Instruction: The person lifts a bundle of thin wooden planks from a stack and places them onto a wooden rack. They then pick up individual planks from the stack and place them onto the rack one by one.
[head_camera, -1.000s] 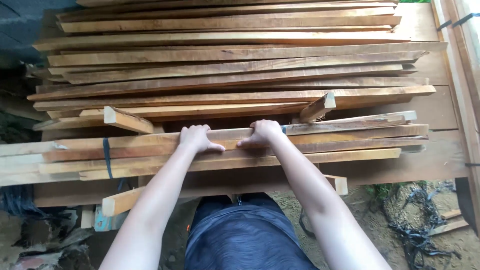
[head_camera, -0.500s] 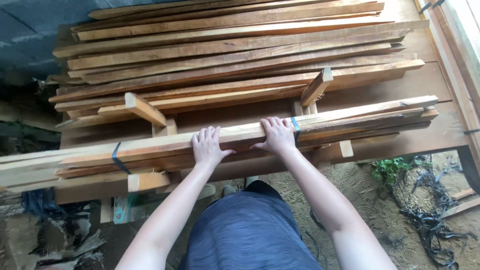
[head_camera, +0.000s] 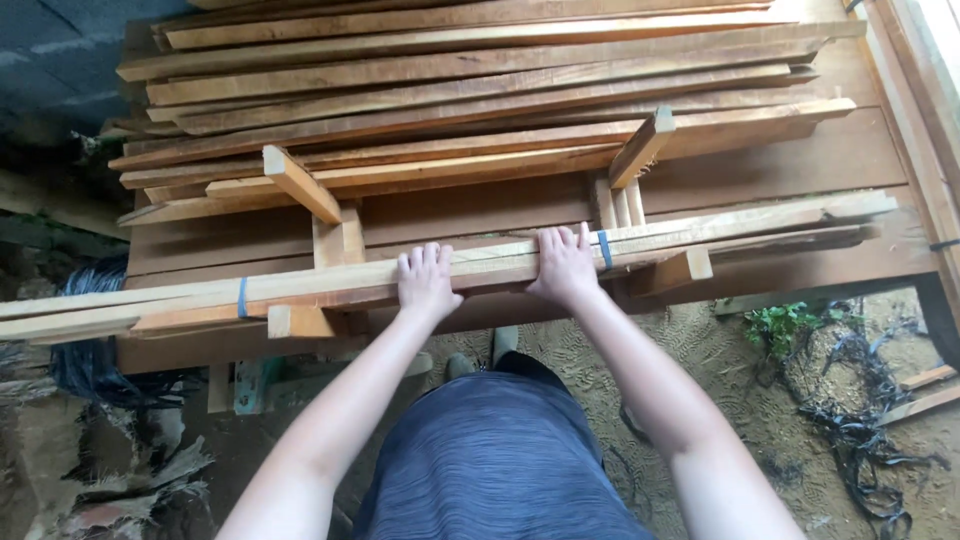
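Both hands (head_camera: 495, 275) flat on strapped slat bundle (head_camera: 330, 280), lumber stack (head_camera: 480, 110) behind

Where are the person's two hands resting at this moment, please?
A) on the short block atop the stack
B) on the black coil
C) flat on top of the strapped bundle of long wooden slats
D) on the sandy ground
C: the left hand and right hand lie palm-down, side by side, on the bundle of slats bound with blue straps.
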